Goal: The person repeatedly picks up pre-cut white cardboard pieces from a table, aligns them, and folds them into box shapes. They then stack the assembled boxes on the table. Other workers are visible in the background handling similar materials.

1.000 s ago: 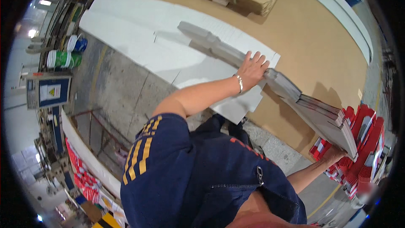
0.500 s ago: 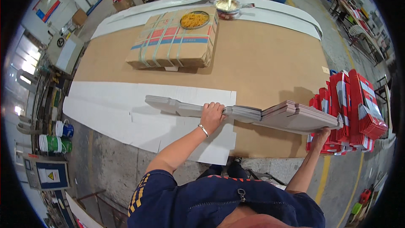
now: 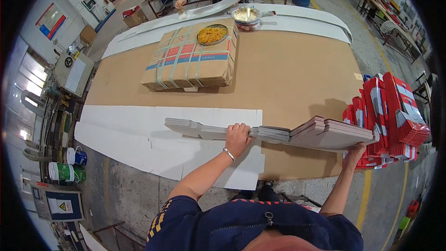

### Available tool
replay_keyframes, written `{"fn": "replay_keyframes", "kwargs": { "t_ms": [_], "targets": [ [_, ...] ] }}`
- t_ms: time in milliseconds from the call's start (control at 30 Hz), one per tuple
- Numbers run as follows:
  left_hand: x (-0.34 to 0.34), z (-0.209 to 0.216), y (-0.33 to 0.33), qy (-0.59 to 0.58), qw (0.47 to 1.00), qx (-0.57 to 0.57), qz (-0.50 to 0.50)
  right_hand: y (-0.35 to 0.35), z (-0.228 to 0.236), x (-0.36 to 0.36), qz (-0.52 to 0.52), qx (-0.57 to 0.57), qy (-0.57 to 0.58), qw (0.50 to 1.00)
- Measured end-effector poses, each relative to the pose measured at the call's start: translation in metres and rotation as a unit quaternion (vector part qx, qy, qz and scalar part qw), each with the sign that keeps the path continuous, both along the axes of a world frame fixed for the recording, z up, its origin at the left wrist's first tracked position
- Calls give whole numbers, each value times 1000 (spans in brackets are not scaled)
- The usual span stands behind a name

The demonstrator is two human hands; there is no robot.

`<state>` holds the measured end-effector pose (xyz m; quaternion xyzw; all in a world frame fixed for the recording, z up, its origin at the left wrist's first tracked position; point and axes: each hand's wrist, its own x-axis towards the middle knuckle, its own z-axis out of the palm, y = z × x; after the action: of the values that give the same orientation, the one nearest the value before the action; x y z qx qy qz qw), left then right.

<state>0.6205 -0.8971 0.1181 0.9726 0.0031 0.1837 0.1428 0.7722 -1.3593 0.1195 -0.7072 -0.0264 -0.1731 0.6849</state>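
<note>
A long stack of flat grey die-cut cardboard blanks (image 3: 325,135) is held on edge over the near side of the table. My left hand (image 3: 238,138) is closed around its narrow middle, fingers wrapped over the upper edge. At the right end my right hand (image 3: 357,152) grips the lower corner, its fingers partly hidden by the blanks. Beneath the left part of the stack lies a white sheet of board (image 3: 121,135). Just beyond my right hand stand folded red and white cartons (image 3: 392,116) in tight rows.
A strapped brown carton (image 3: 186,67) sits on the brown tabletop (image 3: 288,74), with a dish of yellow rubber bands (image 3: 212,34) on it. Behind is a tub of pale paste (image 3: 246,16). Across the table a co-worker's hand (image 3: 181,3) is near a curved pale strip (image 3: 209,9).
The view has tilted up a little, showing more of the co-worker. Both my hands keep their hold on the blanks, which stay nearly in place.
</note>
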Motion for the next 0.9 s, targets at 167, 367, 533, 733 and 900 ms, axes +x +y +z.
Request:
{"fn": "replay_keyframes", "kwargs": {
  "t_ms": [167, 367, 533, 733, 900],
  "targets": [
    [4, 0, 8, -3, 1000, 15, -4, 10, -3, -6, -17, 44, -2, 999],
    [13, -16, -3, -111, 994, 20, -7, 30, 24, -2, -61, -9, 49, 997],
    [13, -15, -5, -39, 996, 77, -4, 59, 58, -13, -42, 21, -3, 999],
    [18, -22, 0, 11, 994, 106, -11, 61, 73, -29, -42, 38, 6, 998],
    [16, -49, 13, -68, 986, 150, -12, 63, 64, -15, -155, -120, 34, 980]
  ]
}}
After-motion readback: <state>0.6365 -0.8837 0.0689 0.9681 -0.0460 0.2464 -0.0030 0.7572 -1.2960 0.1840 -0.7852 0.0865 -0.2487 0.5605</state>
